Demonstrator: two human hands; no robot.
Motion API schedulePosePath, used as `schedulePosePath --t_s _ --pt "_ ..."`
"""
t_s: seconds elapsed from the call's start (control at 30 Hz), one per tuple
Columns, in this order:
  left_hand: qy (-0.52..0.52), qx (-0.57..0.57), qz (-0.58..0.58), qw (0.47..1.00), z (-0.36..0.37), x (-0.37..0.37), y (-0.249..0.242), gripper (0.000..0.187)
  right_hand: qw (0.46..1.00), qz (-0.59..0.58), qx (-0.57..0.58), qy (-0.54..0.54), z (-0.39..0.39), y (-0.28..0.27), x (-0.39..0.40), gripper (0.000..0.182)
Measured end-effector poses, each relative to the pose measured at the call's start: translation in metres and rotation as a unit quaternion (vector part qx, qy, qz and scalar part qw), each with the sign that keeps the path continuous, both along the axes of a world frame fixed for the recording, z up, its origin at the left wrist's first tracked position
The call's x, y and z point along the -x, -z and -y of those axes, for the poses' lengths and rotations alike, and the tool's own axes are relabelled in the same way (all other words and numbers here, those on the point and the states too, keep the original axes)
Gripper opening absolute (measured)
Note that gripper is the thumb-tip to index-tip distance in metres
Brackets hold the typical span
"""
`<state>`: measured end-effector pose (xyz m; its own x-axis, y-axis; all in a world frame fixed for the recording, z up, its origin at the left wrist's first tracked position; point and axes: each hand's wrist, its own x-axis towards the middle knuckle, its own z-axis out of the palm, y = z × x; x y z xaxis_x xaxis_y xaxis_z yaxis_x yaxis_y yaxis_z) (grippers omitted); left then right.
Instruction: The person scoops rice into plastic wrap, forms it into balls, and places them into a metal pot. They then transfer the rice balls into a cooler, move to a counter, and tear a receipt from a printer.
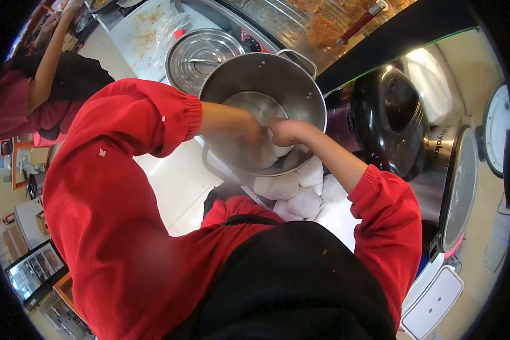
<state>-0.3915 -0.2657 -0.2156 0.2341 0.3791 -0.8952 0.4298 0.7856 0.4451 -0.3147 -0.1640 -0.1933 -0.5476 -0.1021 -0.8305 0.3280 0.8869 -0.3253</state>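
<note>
Upper centre: deep round silver-steel pot [300, 90] | inside, left hand [254, 139], blurred, fingers' state cannot be told | white soft-looking piece [283, 151] just below right hand in frame, right hand nearer, long axis unclear | right hand [285, 132], knuckles bent, fingers' hold hidden

Pale tiled floor [181, 178], beige wall [466, 56]

One view, from your head: facing forward and steeply down over your black cloth apron [289, 283] into the tall, round, grey metal pot [232, 71], near and just above mid-frame. Very wide, fisheye curve; dark rounded border. Your red fabric sleeves [105, 192] flank it, close in.
</note>
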Motion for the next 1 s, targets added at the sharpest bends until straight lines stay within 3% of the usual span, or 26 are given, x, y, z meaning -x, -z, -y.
schedulePosePath --t_s 0.13,0.2,0.27,0.33,0.4,0.47,0.5,0.53,0.57,0.63,0.73,0.83,1.0 --pt "0.019 0.019 -0.003 1.0 -0.003 -0.001 0.013 0.105 0.994 0.013 0.074 0.08 -0.011 0.001 -0.004 0.055" --pt "0.027 0.009 0.002 1.0 -0.003 0.0 0.013 0.105 0.991 0.001 0.044 0.13 -0.006 -0.017 -0.003 0.044" --pt "0.047 -0.001 0.002 0.999 -0.006 0.002 0.013 0.105 0.983 -0.089 0.001 0.16 -0.002 -0.023 -0.012 0.034" --pt "0.059 -0.025 0.021 0.998 -0.008 0.005 0.01 0.106 0.95 -0.26 -0.057 0.163 0.001 -0.031 -0.021 0.023" --pt "0.072 -0.052 0.048 0.995 -0.005 0.007 0.011 0.105 0.847 -0.501 -0.033 0.176 -0.009 -0.076 -0.05 0.026" --pt "0.123 -0.065 0.034 0.99 -0.003 0.009 0.025 0.105 0.832 -0.476 -0.048 0.28 -0.015 -0.116 -0.092 0.015" --pt "0.118 -0.052 0.022 0.991 -0.004 0.008 0.025 0.105 0.864 -0.393 -0.065 0.308 -0.018 -0.117 -0.114 0.016" --pt "0.113 -0.039 0.01 0.993 -0.005 0.007 0.025 0.105 0.887 -0.308 -0.081 0.335 -0.022 -0.115 -0.134 0.02" --pt "0.067 -0.01 0.006 0.998 -0.007 0.001 0.013 0.105 0.906 -0.259 -0.092 0.322 -0.026 -0.089 -0.151 0.038" --pt "0.007 0.015 0.025 1.0 -0.011 -0.002 -0.003 0.105 0.893 -0.341 -0.063 0.287 -0.02 -0.017 -0.182 0.06" --pt "0.0 0.002 0.053 0.999 -0.011 0.003 -0.009 0.105 0.876 -0.326 0.007 0.355 -0.011 0.008 -0.17 0.081" --pt "0.066 -0.014 0.009 0.998 -0.012 0.003 -0.004 0.104 0.889 -0.264 0.011 0.374 -0.016 0.001 -0.161 0.088" --pt "0.095 -0.01 -0.032 0.995 -0.01 0.005 0.008 0.102 0.893 -0.298 0.013 0.339 -0.025 0.019 -0.162 0.082"
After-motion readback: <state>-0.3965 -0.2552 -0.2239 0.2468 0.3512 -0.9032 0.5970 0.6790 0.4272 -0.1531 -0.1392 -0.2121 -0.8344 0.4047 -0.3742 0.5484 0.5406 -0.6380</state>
